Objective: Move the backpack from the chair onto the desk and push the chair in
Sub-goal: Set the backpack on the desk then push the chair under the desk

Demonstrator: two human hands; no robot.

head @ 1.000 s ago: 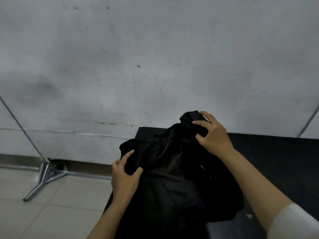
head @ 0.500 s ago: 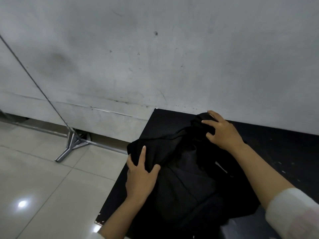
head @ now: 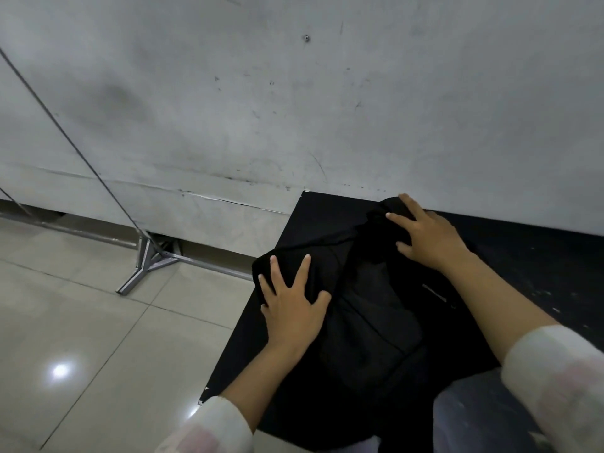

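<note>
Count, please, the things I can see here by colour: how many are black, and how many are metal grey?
Black: 2, the backpack and the desk under it.
Metal grey: 1, the stand foot on the floor.
Total: 3.

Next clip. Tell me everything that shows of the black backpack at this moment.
The backpack is plain black, soft fabric as it looks, slumped and creased rather than upright. It lies on the black desk, near the desk's left corner by the grey wall. Faint seams cross its panel, and a small pale strip shows on its right side. The left hand presses flat on its left part with fingers spread; the right hand rests on its far top end. Its near end runs out of clear view.
</note>
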